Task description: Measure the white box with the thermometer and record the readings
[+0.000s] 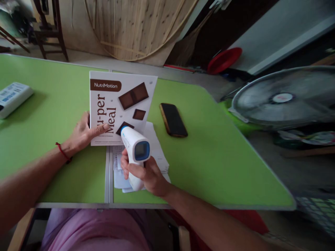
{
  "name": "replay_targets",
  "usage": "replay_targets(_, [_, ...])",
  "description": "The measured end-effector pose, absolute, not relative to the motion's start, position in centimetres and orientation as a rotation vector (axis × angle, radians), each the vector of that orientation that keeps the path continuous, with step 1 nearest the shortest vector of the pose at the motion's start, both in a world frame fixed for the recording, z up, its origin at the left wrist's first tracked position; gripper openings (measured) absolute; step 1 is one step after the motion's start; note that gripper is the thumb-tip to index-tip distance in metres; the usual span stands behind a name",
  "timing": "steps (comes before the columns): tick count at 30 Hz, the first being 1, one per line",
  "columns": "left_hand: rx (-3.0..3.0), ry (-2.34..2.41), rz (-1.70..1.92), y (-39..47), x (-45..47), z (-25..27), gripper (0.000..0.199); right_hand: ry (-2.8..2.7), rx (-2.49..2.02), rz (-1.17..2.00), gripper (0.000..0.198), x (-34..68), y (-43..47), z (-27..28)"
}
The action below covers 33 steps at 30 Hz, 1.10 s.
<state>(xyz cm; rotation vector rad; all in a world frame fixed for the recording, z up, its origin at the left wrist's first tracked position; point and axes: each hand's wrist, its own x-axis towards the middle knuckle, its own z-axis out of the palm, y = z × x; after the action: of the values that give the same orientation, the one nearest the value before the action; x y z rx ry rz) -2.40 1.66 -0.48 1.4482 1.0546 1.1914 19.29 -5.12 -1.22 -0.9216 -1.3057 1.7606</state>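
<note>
My left hand [85, 134] grips the lower left edge of a white NutriMotion box [131, 83] printed with chocolate pieces, its thumb across the front. The box is held up facing me over the green table. In my right hand [149, 176] is a white infrared thermometer [136, 146] with a blue-rimmed screen, my fingers wrapped round its handle. The thermometer's front end points at the lower part of the box; whether it touches cannot be told. Papers [157, 150] with writing lie beneath, partly hidden by the box and my right hand.
A black phone [174, 119] in a brown-edged case lies right of the box. At the far left of the green table [209, 167] sits a white labelled device or box [14, 97]. A large fan [282, 97] stands beyond the right edge, with a red basin [225, 60] behind.
</note>
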Motion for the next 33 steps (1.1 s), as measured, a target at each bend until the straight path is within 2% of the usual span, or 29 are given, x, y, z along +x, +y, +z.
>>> replay_targets(12, [1.538,0.981,1.063,2.4,-2.3,0.7,0.050,-1.302,-0.833,1.822,0.024,18.6,-4.6,-1.3])
replay_targets(19, [1.547,0.947,1.056,2.1,-2.0,1.3,0.048,-1.298,-0.960,1.799,0.022,18.5,-4.8,-1.0])
replay_targets(33, [1.534,0.935,1.101,1.6,-1.6,1.7,0.042,-1.370,-0.927,1.760,0.022,18.8,-4.7,-0.9])
